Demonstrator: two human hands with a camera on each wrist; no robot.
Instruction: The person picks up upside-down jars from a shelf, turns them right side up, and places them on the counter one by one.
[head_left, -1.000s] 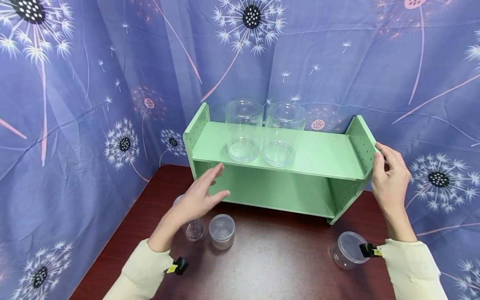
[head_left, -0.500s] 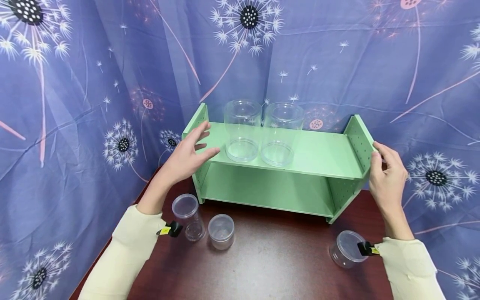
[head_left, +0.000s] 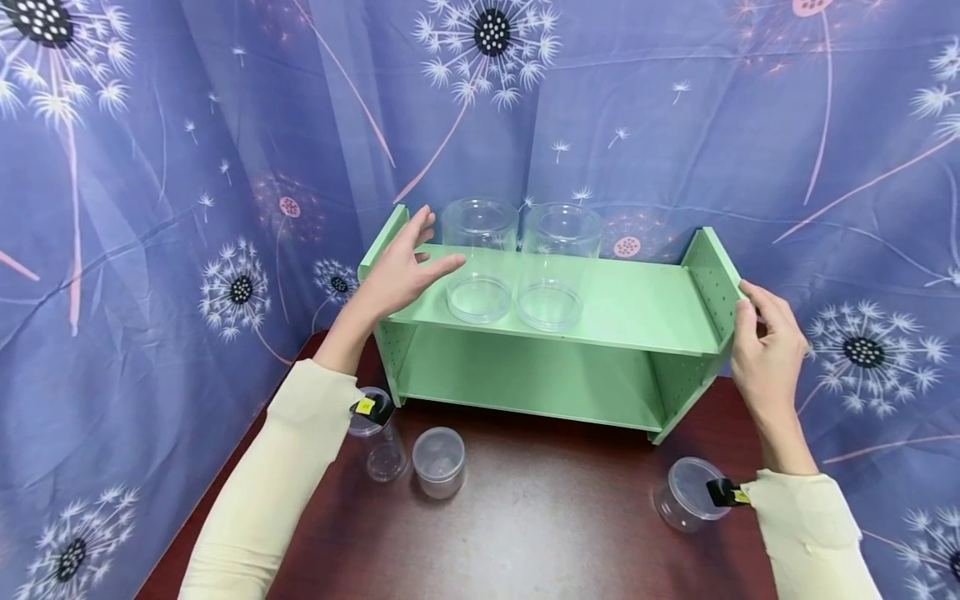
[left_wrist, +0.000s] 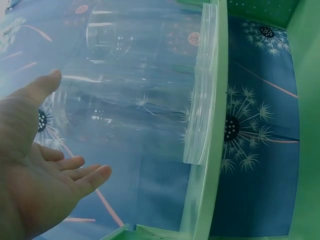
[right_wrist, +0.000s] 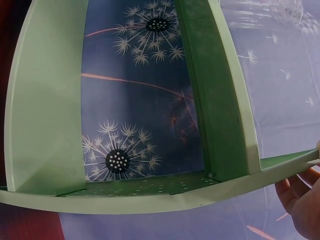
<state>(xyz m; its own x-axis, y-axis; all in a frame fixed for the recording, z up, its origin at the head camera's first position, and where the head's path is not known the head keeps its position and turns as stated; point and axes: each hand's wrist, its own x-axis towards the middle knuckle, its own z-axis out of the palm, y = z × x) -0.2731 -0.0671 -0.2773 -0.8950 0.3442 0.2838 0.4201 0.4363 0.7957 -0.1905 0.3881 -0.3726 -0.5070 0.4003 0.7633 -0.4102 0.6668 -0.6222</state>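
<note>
Two tall clear jars stand side by side on the upper board of a green two-tier shelf (head_left: pixel 645 300). My left hand (head_left: pixel 397 271) is spread beside the left jar (head_left: pixel 480 307), thumb apart from the fingers. The right jar (head_left: pixel 551 307) stands close to it. In the left wrist view, a gap shows between the left hand (left_wrist: pixel 40 190) and the nearer jar (left_wrist: pixel 125 115); nothing is in the palm. My right hand (head_left: pixel 772 350) grips the front edge of the shelf's right side panel (head_left: pixel 716 283), thumb and fingers on it, as the right wrist view also shows.
On the dark red table (head_left: pixel 547 508), a lidded clear jar (head_left: pixel 384 458) stands below the left wrist, beside a shorter one (head_left: pixel 438 467). Another lidded jar (head_left: pixel 684 496) is by the right sleeve. A blue dandelion-print curtain (head_left: pixel 637 108) hangs behind and at the left.
My left hand has risen from in front of the shelf up to the left jar on the upper board, swinging left on the way. The right hand has kept its hold on the side panel.
</note>
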